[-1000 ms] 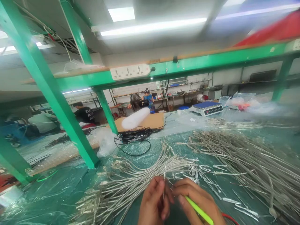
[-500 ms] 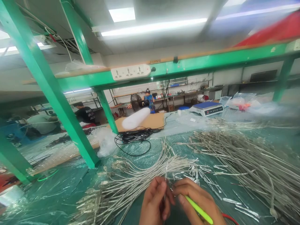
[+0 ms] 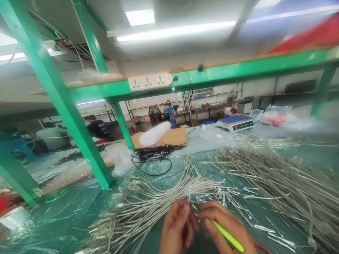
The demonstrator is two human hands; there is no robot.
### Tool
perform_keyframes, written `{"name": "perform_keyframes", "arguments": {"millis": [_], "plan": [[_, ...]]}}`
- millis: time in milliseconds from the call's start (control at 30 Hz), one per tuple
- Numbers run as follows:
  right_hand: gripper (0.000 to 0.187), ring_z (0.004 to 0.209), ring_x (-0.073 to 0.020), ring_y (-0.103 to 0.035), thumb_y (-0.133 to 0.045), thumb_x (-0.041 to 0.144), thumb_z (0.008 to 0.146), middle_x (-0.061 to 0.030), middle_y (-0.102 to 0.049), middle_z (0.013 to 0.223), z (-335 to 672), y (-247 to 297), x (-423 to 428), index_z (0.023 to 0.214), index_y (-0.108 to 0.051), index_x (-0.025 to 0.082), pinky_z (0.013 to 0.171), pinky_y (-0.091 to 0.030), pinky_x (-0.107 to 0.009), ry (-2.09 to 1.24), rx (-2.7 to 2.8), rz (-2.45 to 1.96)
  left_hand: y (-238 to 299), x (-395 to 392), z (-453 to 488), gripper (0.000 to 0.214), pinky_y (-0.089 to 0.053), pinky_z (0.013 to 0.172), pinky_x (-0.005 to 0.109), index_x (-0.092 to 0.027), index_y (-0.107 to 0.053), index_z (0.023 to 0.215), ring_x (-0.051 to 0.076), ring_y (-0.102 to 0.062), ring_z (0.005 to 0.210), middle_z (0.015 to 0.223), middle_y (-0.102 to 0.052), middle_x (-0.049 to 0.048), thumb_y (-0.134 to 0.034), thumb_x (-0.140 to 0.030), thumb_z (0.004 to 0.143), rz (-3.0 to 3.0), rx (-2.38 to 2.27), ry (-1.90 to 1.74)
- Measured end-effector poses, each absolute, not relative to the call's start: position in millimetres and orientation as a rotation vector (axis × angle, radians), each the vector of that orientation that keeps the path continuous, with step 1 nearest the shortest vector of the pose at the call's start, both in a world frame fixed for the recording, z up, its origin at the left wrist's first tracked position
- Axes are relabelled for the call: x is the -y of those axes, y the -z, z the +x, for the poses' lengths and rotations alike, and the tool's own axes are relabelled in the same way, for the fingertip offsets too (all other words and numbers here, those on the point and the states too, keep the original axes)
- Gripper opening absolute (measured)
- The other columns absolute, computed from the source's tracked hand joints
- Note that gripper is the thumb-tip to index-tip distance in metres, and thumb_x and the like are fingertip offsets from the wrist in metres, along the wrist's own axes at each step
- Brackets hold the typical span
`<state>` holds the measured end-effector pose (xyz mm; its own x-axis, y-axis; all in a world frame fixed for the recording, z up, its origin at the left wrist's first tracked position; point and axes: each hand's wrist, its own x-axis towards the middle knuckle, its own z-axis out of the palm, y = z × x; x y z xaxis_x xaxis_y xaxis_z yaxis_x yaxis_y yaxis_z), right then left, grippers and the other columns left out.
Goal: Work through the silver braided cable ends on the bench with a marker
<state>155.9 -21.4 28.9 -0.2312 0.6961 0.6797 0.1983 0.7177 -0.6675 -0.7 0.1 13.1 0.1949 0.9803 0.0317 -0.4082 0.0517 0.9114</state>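
My left hand (image 3: 176,225) is closed, with thumb and fingers pinching a thin silver cable (image 3: 190,192) whose end points up and away from me. My right hand (image 3: 225,220) is closed around a slim tool with a bright yellow-green handle (image 3: 228,237); its tip is hidden by the fingers. The two hands are close together, the right fingertips beside the left ones. Just beyond them lies a fanned bundle of silver braided cables (image 3: 156,203). To the right are scattered strips of shiny foil (image 3: 282,240).
A large pile of similar cables (image 3: 278,183) covers the bench's right side. Behind sit a scale (image 3: 235,123), plastic bags (image 3: 280,116), a coiled black cable (image 3: 159,151) and a white roll (image 3: 155,134). Green posts (image 3: 79,130) rise at left. Other people (image 3: 97,128) sit farther off.
The view has shifted slightly, so the scene sits a little farther right. Both hands keep nearly the same pose and the same hold.
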Motion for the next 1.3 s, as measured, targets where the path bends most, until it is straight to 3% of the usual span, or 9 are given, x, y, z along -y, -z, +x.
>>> {"name": "perform_keyframes", "arguments": {"millis": [233, 500, 833, 1300], "plan": [[0.023, 0.084, -0.0185, -0.065, -0.049, 0.007, 0.088, -0.0076, -0.065, 0.091, 154.5, -30.5, 20.2, 0.100, -0.063, 0.021, 0.075, -0.054, -0.028, -0.531, 1.825, -0.641, -12.9, 0.2, 0.4, 0.027, -0.013, 0.033, 0.016, -0.018, -0.054, 0.080, 0.001, -0.027, 0.029, 0.047, -0.055, -0.0057, -0.064, -0.044, 0.081, 0.964, -0.784, -1.229], [0.023, 0.081, -0.0183, -0.066, -0.050, 0.008, 0.088, -0.0060, -0.065, 0.088, 155.4, -27.7, 21.8, 0.099, -0.064, 0.022, 0.072, -0.054, -0.026, -0.464, 1.772, -0.721, -13.5, -0.3, 0.2, 0.026, -0.014, 0.033, 0.016, -0.018, -0.055, 0.081, 0.001, -0.027, 0.028, 0.051, -0.062, -0.0018, -0.062, -0.043, 0.083, 0.958, -0.779, -1.233], [0.025, 0.091, -0.0193, -0.065, -0.052, 0.005, 0.087, -0.0085, -0.066, 0.096, 153.9, -28.6, 20.7, 0.103, -0.063, 0.021, 0.080, -0.054, -0.027, -0.477, 1.838, -0.668, -14.5, 1.6, 2.2, 0.025, -0.012, 0.034, 0.017, -0.017, -0.054, 0.081, 0.000, -0.026, 0.029, 0.049, -0.057, -0.0051, -0.061, -0.041, 0.084, 0.942, -0.785, -1.250], [0.020, 0.083, -0.0192, -0.067, -0.049, 0.011, 0.089, -0.0072, -0.065, 0.089, 158.4, -34.1, 23.3, 0.097, -0.064, 0.021, 0.073, -0.055, -0.026, -0.461, 1.783, -0.770, -14.9, 0.1, 1.9, 0.031, -0.012, 0.033, 0.017, -0.019, -0.051, 0.077, 0.001, -0.026, 0.027, 0.051, -0.062, -0.0013, -0.064, -0.047, 0.079, 0.966, -0.796, -1.231]]}}
